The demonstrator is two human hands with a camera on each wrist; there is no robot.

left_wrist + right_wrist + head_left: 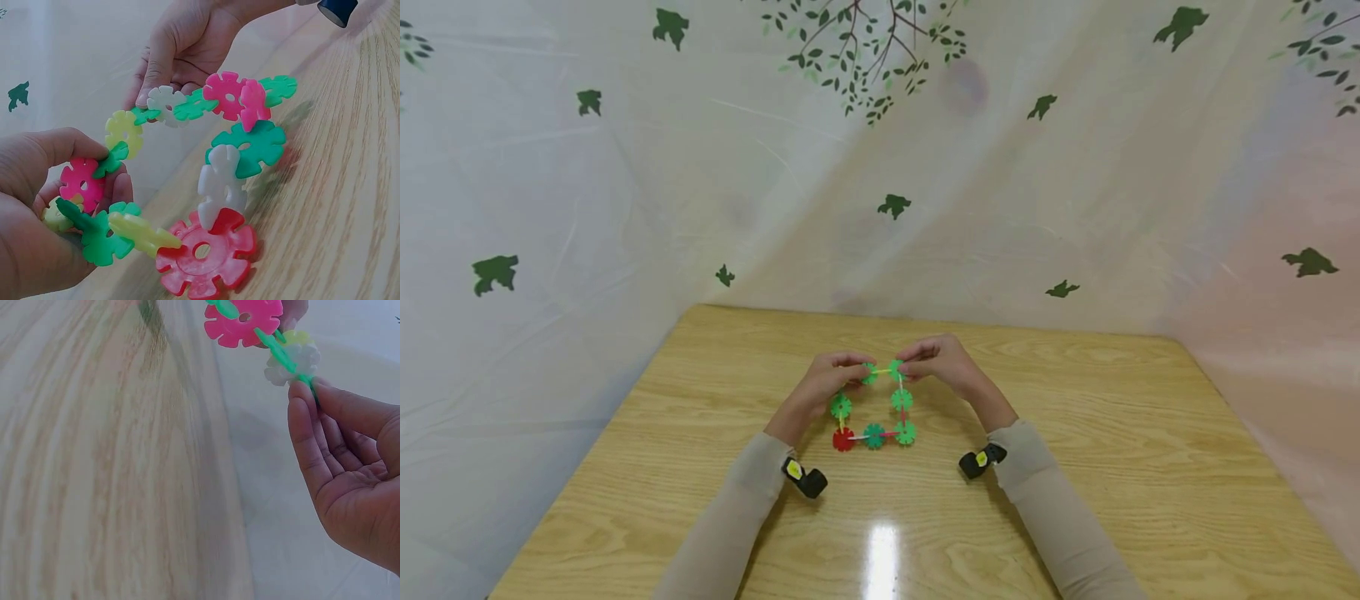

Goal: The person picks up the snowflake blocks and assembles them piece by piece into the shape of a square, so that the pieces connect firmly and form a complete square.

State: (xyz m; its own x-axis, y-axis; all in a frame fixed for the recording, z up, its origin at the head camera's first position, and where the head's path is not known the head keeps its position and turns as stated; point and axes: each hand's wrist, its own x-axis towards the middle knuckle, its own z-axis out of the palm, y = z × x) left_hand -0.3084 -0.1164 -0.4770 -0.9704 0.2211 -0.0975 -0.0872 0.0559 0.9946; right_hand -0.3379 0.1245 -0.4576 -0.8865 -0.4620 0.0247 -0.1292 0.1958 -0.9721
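A squarish loop of notched plastic snowflake discs is held between both hands over the table. My left hand [827, 382] pinches a green disc [112, 160] at the loop's far left corner, beside a pink disc [82, 184]. Thumb and fingertips of my right hand [951, 365] grip another green disc [306, 380] at the far right corner. A yellow disc [124, 131] links these two corners. On the near side, a red disc [212, 269], a white disc [222, 184] and a teal disc [874, 435] are joined. Part of the left side is hidden behind my left fingers.
The wooden table [1075, 500] extends around the hands. A pale cloth backdrop [820, 250] with printed leaves and birds rises behind it. Both wrists wear a small black camera, one by the left cuff [805, 478] and one by the right cuff [981, 461].
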